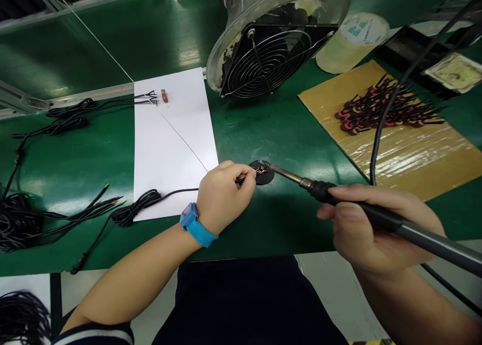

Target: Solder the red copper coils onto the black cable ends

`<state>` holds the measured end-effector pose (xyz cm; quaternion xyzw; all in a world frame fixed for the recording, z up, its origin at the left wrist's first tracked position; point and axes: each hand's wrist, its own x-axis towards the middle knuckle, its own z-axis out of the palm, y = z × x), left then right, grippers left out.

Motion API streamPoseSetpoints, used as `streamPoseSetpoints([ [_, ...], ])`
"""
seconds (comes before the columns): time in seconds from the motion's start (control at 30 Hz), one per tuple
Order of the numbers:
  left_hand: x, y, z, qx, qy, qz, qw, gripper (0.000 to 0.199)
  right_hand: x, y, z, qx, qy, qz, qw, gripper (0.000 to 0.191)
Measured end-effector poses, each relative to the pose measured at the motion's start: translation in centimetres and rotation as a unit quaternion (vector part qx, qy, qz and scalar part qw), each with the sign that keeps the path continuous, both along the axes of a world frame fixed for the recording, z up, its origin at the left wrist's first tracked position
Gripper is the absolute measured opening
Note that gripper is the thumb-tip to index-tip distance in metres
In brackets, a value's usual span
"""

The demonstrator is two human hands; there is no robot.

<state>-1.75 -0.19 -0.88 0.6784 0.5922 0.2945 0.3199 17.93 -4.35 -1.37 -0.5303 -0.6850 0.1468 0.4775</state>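
My left hand [228, 192] is closed on the end of a black cable [178, 191], with fingertips pinched at a round black disc [266, 178]. Small copper-coloured parts lie on the disc, too small to make out fully. A soldering iron [361, 212] is gripped in my right hand [380, 229], and its metal tip reaches the disc close to my left fingertips. Whether the tip touches the parts I cannot tell. The held cable runs left to a coiled bundle [137, 208]. A blue wrist strap [199, 229] circles my left wrist.
A white sheet [173, 139] bears finished-looking cable ends and a small reddish piece [164, 95]. Behind stands a fan with a wire grille [269, 64]. Cardboard [346, 139] holds a pile of black-wired parts [384, 106]. A tape roll [352, 41] and more cables [18, 222] lie about.
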Motion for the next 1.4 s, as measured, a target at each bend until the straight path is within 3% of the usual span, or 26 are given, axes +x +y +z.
streamPoseSetpoints([
  [0.1, 0.0, 0.0, 0.0, -0.006, 0.0, 0.003, 1.0, 0.015, -0.4, 0.5, 0.6, 0.06, 0.024, 0.038, 0.997, 0.028],
  [0.23, 0.0, 0.0, 0.0, -0.007, 0.006, 0.005, 1.0, 0.015, -1.2, 1.4, 1.0, 0.057, 0.006, 0.094, 0.994, 0.041],
  [0.37, -0.2, 0.1, 0.1, 0.004, 0.007, -0.002, 1.0, 0.013, -2.2, 2.4, 0.6, -0.003, -0.044, 0.103, 0.994, 0.033],
  [0.5, -0.6, 0.0, 0.2, 0.021, -0.013, -0.014, 1.0, 0.012, -3.2, 3.6, 0.3, 0.01, -0.137, 0.095, 0.986, 0.016],
  [0.63, -0.7, 0.0, 0.0, 0.044, -0.028, -0.027, 0.998, 0.012, -3.8, 4.3, 0.3, 0.006, -0.159, 0.087, 0.983, 0.013],
  [1.13, -1.0, 0.0, -0.8, 0.146, 0.009, -0.082, 0.986, 0.017, -4.5, 4.8, 0.3, -0.098, -0.043, 0.085, 0.991, 0.021],
  [1.23, -1.2, 0.2, -0.3, 0.093, -0.011, -0.079, 0.993, 0.016, -4.6, 4.8, 0.2, -0.093, -0.047, 0.092, 0.99, 0.024],
  [1.4, -1.5, 1.1, 1.1, -0.084, -0.042, -0.083, 0.992, 0.019, -4.6, 4.9, 0.0, -0.085, -0.044, 0.089, 0.991, 0.025],
])
